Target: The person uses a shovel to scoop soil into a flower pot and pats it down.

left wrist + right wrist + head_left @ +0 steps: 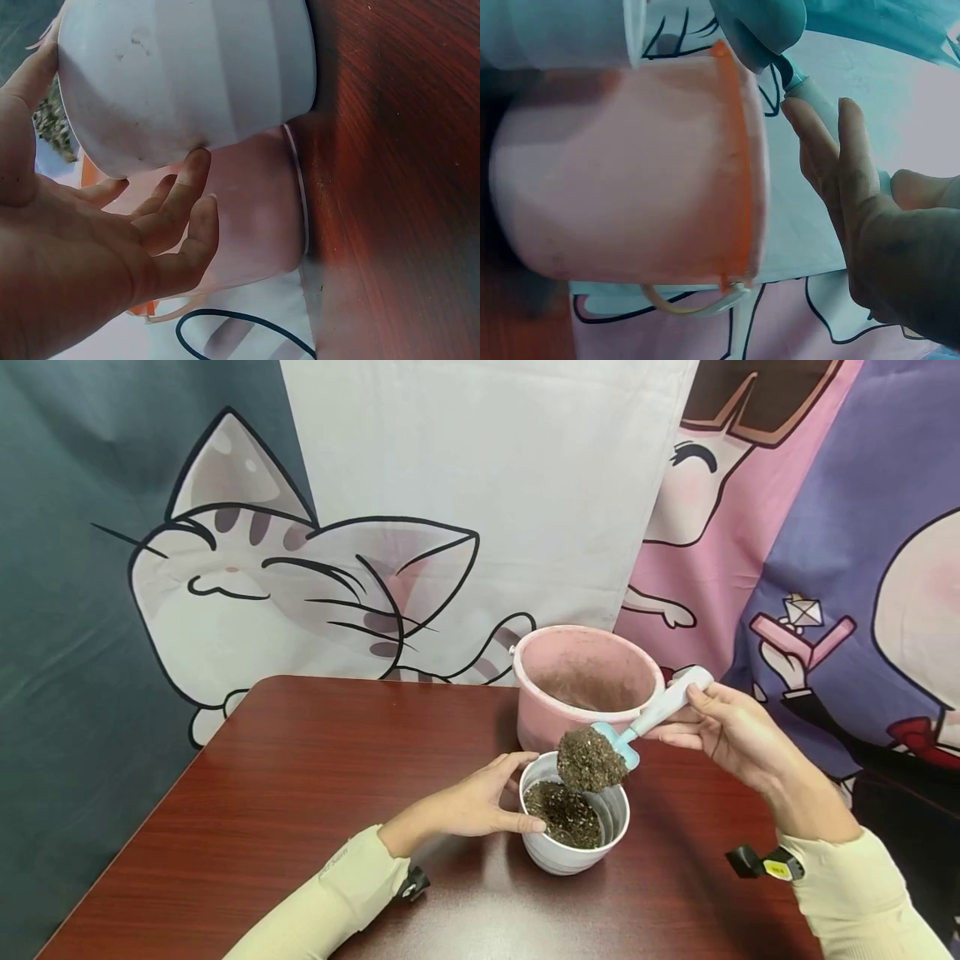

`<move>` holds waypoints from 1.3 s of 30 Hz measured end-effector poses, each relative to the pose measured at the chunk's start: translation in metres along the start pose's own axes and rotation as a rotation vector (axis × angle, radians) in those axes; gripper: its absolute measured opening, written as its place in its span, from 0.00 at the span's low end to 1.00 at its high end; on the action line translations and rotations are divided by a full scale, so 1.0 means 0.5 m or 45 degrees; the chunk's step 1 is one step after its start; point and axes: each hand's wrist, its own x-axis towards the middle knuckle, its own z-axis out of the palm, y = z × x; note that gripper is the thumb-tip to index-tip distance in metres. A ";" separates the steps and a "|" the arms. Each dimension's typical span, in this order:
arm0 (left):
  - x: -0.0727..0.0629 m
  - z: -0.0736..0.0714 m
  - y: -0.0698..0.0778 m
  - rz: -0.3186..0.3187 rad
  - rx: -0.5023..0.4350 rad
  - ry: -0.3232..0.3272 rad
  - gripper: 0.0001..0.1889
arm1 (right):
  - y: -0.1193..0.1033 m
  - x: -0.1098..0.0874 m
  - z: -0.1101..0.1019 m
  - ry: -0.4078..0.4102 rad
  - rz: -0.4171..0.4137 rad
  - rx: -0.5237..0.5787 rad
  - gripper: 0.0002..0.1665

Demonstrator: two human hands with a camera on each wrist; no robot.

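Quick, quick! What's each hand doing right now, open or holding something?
Left hand: holding the side of the white flowerpot.
Right hand: closed, holding the hand trowel, which is loaded with soil.

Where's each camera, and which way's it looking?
Head: worn there, facing forward and down at the white pot and trowel; left grip, right grip and sleeves show.
Left wrist: worn there, facing the pot; left grip shows.
Right wrist: worn there, facing the pink bucket; right grip shows.
Both wrist views share pot and bucket.
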 end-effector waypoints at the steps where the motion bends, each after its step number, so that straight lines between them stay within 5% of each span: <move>1: 0.000 0.000 0.000 0.001 0.003 0.003 0.46 | 0.004 -0.002 -0.001 -0.002 0.008 -0.016 0.23; 17: 0.000 0.003 0.000 -0.017 -0.012 0.016 0.46 | 0.038 -0.001 0.021 0.231 -0.019 -0.423 0.11; 28: 0.000 0.004 -0.003 -0.021 0.009 0.014 0.46 | 0.036 0.005 0.074 0.291 -0.266 -0.829 0.12; 39: -0.002 0.004 -0.001 -0.046 0.006 0.014 0.46 | 0.031 0.019 0.110 0.204 -0.507 -0.930 0.17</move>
